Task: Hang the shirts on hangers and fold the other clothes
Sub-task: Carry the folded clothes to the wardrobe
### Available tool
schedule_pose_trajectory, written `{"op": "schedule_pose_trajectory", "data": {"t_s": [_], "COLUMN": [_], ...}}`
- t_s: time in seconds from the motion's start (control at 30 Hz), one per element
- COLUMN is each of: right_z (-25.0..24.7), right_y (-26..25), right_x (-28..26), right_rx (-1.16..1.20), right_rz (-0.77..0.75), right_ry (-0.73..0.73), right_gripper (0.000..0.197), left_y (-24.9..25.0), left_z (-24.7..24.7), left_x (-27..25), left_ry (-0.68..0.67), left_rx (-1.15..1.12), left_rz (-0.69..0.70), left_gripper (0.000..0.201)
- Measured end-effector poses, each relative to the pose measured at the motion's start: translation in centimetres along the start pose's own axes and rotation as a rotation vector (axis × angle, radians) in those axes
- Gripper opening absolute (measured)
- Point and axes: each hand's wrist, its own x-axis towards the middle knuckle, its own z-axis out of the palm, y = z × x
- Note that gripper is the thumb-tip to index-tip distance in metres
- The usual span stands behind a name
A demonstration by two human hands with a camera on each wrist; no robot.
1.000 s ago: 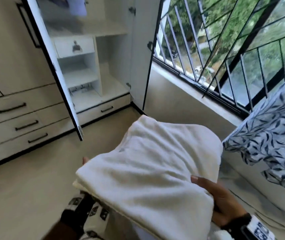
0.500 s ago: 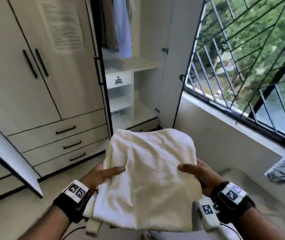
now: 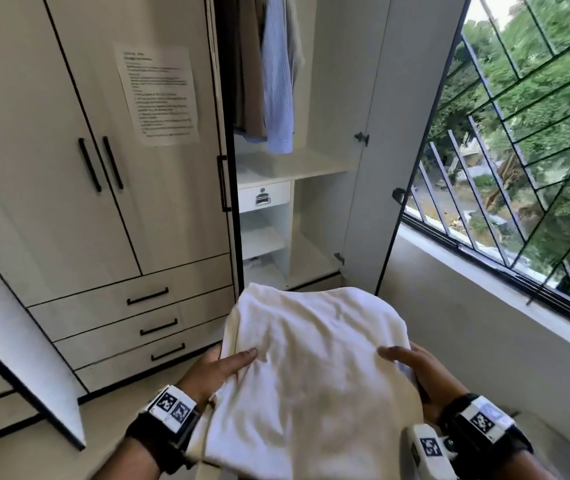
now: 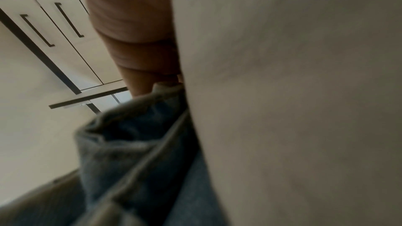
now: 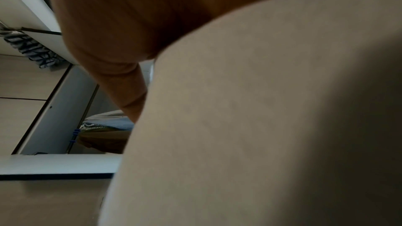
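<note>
Before the open wardrobe, seen from the head camera, a folded white cloth is carried level between both hands. The left hand grips its left edge, thumb lying on top and the fingers hidden beneath; the right hand grips the right edge the same way. Past the cloth, a pale blue striped shirt hangs in the wardrobe's open section beside brown garments, above a shelf and a small drawer. A printed sheet is stuck on a closed door. A barred window stands to the right.

From the left wrist, the cloth fills the right side, with a finger pressed against it and denim fabric below.

From the right wrist, the cloth again covers most of the picture, a finger against its underside; part of a patterned curtain shows at far left.
</note>
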Motion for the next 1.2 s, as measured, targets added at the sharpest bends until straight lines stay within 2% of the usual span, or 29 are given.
{"op": "schedule_pose_trajectory", "data": {"t_s": [0.13,0.3,0.4,0.53,0.57,0.67,0.7,0.77,0.8,0.83,0.93,1.03,1.2], "right_z": [-2.1,-5.1,-6.4,-7.4,-7.7,-7.4,-7.0,-5.7,-5.0,-4.3,-2.2,0.2,4.5], "right_y": [-2.5,-8.0,-13.7,-21.9,-23.7,-28.2,-29.7,-32.7,-33.8,-35.0,-37.5,-39.7,-43.5], "right_x": [6.0,15.9,23.1,31.9,34.2,40.3,42.5,46.5,48.2,50.2,56.5,63.2,73.1], "right_rx": [0.021,0.001,-0.035,-0.072,-0.089,-0.133,-0.14,-0.16,-0.167,-0.171,-0.175,-0.201,-0.195], "right_rz": [0.001,0.009,0.001,-0.021,-0.025,-0.048,-0.054,-0.088,-0.097,-0.096,-0.081,-0.076,-0.107], "right_ry": [0.039,0.045,0.045,0.019,0.022,0.016,0.003,-0.031,-0.048,-0.064,-0.128,-0.18,-0.255], "right_gripper": [0.033,0.036,0.039,0.032,0.03,0.033,0.033,0.027,0.024,0.023,0.031,0.039,0.06], "left_y": [0.8,2.7,4.9,9.6,10.8,14.2,15.4,17.6,18.5,19.5,21.8,23.8,27.6], "left_z": [1.9,4.6,6.3,8.4,8.8,8.9,8.8,8.0,7.5,6.9,5.1,3.0,-1.3], "left_x": [7.2,18.6,26.5,35.8,38.0,43.1,44.9,48.6,50.2,52.0,57.4,62.5,71.7], "left_ry": [-0.004,0.009,0.037,0.101,0.112,0.16,0.188,0.239,0.259,0.279,0.343,0.405,0.459], "left_rx": [-0.008,0.003,-0.007,-0.013,-0.004,0.001,0.002,0.03,0.048,0.05,0.04,0.035,0.009], "left_rz": [0.024,0.047,0.093,0.142,0.137,0.132,0.136,0.162,0.176,0.176,0.162,0.184,0.184], "left_gripper": [0.078,0.075,0.088,0.089,0.084,0.047,0.049,0.075,0.078,0.069,0.024,0.016,0.015]}}
